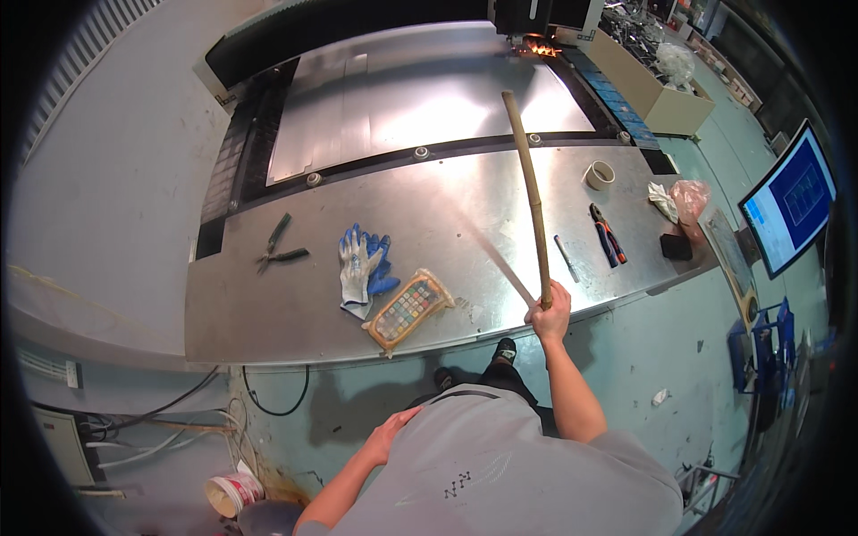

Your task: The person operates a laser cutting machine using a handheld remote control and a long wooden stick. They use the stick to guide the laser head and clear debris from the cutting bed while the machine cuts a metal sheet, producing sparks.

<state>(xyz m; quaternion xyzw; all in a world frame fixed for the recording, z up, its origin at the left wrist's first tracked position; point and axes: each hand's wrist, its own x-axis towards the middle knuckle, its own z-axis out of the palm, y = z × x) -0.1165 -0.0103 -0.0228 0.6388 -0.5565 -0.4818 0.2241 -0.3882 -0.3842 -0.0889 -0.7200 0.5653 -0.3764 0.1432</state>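
Observation:
My right hand [551,311] grips the near end of a long bamboo stick [527,183] that reaches out over the steel work table [268,308] toward the metal sheet [420,103] on the cutting bed. Far off, sparks glow under the machine's cutting head [536,22]. My left hand [391,433] rests against my hip, fingers spread, holding nothing. On the table nearest to my right hand lie a handheld keypad controller in a plastic wrap [409,309] and a pair of blue and white gloves [362,266].
Metal snips [279,247] lie at the table's left; a marker [566,257], orange-handled pliers [608,234], a tape roll [600,174], a black block [677,247] and a rag [662,200] at its right. A monitor [791,201], a cardboard box [657,89], floor cables [161,420] and a bucket [232,493] surround it.

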